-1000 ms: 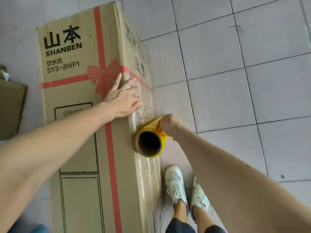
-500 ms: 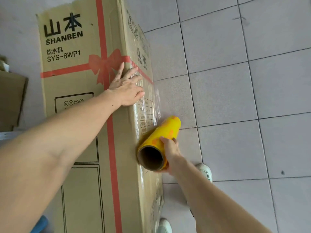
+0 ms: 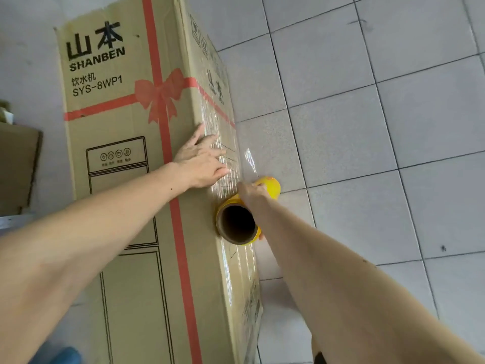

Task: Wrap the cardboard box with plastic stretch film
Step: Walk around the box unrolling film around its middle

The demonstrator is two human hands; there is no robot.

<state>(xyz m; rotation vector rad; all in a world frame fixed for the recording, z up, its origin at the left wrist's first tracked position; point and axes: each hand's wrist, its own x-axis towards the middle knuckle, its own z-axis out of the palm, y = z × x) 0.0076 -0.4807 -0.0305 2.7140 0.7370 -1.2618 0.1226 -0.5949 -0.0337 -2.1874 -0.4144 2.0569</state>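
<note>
We stand the cardboard box (image 3: 126, 206) upright on the tiled floor (image 3: 367, 127). Our right hand (image 3: 250, 191) grips the yellow film roll (image 3: 246, 214), its long axis near vertical, against the box's right side. Our left hand (image 3: 202, 158), fingers spread flat, presses the film (image 3: 223, 143) at the corner just above the roll. A flattened carton (image 3: 18, 166) lies well left, out of the way

My left hand (image 3: 202, 158) lies flat on the box (image 3: 126, 206) corner; my right hand (image 3: 252, 193) grips the film roll (image 3: 244, 216) just right of it, against the box's side.
</note>
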